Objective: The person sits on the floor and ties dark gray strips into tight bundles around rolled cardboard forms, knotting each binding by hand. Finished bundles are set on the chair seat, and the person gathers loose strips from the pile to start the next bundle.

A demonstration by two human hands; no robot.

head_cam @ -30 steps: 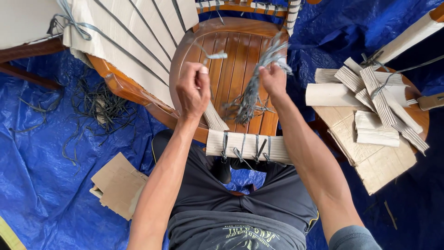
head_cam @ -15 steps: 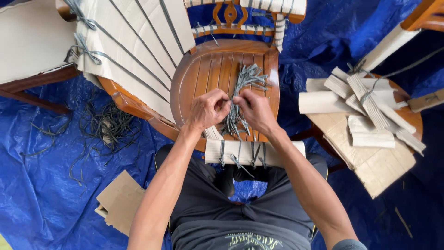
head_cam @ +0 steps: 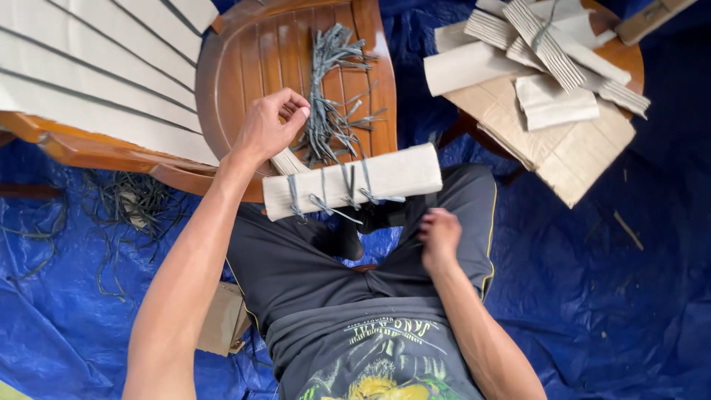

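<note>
Shorts carry the right hand (head_cam: 440,235), which rests on the thigh with its fingers curled loosely, holding nothing. Just beyond, a pale rolled bundle (head_cam: 352,181) tied with grey straps lies across the lap against the edge of a wooden chair seat (head_cam: 244,67). The left hand (head_cam: 268,127) hovers over that seat, fingers pressed together in a pinch; what they grip cannot be told. Beside it lies a bunch of grey straps (head_cam: 330,96). Farther right, cardboard pieces (head_cam: 548,81) are stacked.
</note>
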